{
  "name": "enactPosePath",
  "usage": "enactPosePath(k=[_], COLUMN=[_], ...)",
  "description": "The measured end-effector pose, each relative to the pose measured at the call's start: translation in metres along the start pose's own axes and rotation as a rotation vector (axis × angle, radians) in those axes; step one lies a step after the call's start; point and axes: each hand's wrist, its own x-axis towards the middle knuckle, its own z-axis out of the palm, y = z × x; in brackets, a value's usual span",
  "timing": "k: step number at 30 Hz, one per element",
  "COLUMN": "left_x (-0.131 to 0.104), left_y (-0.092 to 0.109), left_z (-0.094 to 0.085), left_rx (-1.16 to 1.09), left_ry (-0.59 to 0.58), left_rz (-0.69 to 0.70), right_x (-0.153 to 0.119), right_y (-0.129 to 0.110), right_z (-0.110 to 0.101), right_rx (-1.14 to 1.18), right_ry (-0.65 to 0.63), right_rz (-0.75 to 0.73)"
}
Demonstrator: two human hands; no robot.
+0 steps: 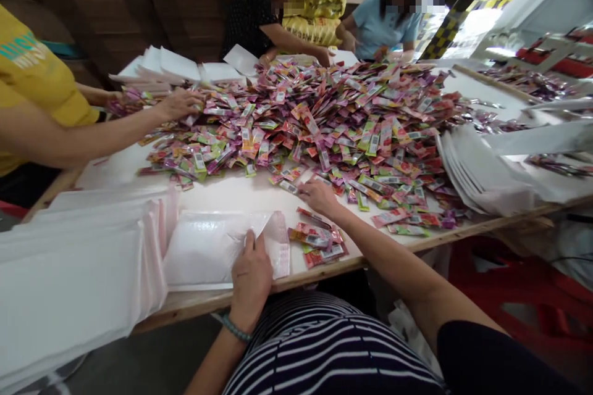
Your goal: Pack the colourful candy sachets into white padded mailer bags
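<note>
My left hand pinches the mouth flap of a white padded envelope that lies flat on the table by the front edge. My right hand reaches to the near side of a large heap of small stick packets. Between its fingertips is one stick packet with a pale label. Just right of the envelope's mouth, a small group of stick packets lies loosely stacked below my right wrist.
Stacked white envelopes overhang the table's front left edge; another stack stands at right. A co-worker's arm reaches into the heap from the left. Two people work across the table. A red stool stands below right.
</note>
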Motion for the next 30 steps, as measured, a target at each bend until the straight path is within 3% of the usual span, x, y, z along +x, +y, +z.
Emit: enactPosePath(k=[4,6,8,10,13,16,19,25,30], left_x=[-0.001,-0.001,-0.001,-0.002,-0.005,-0.008,-0.01,-0.009,-0.007], left_y=[0.0,0.0,0.0,-0.001,-0.003,-0.005,-0.004,0.002,0.005], left_z=[0.001,0.001,0.001,0.001,0.002,0.004,0.003,-0.004,-0.005], left_rx=[-0.025,-0.027,-0.035,-0.054,-0.086,-0.109,-0.126,-0.114,-0.114], left_ry=[-0.004,-0.006,0.01,0.057,0.173,0.273,0.288,0.236,0.217], left_rz=[0.0,-0.003,-0.007,-0.026,-0.08,-0.111,-0.122,-0.176,-0.149], right_x=[-0.021,-0.02,-0.004,0.02,0.055,0.072,0.073,0.051,-0.014], right_y=[0.002,0.003,0.002,0.002,0.004,0.005,0.001,0.002,0.022], right_z=[0.005,0.003,0.0,-0.005,-0.011,-0.011,-0.006,-0.001,-0.013], right_rx=[0.2,0.288,0.242,0.051,-0.182,-0.2,-0.176,-0.13,0.012], right_ry=[-0.108,-0.108,-0.042,0.012,0.003,-0.01,-0.041,-0.147,-0.306], right_rz=[-0.214,-0.241,-0.232,-0.231,-0.233,-0.27,-0.38,-0.379,-0.506])
